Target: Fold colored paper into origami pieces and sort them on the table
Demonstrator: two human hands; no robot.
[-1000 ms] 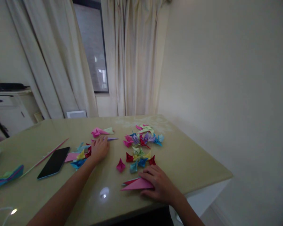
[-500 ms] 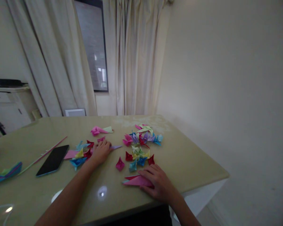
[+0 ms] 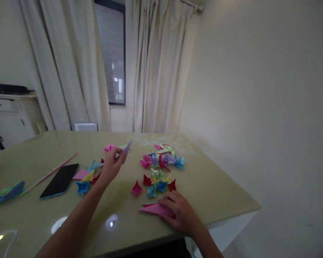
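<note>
My left hand [image 3: 111,167] is raised a little above the beige table [image 3: 218,186] and pinches a folded purple paper piece [image 3: 126,149] that points up and to the right. My right hand [image 3: 178,212] lies flat near the table's front edge, its fingers pressing on a folded pink paper triangle [image 3: 154,209]. Between the hands lies a pink folded shape [image 3: 136,189]. Beyond it sits a cluster of several small folded papers [image 3: 161,168] in red, blue, yellow, green and purple.
A black phone [image 3: 59,181] lies left of my left hand, with a pink stick [image 3: 51,173] beside it and more folded papers [image 3: 87,176] between. A stack of coloured paper [image 3: 5,192] lies at far left. Curtains, a window and a white cabinet stand behind.
My left hand has lifted off the table with the purple paper piece pinched in its fingers. My right hand has stayed on the pink triangle.
</note>
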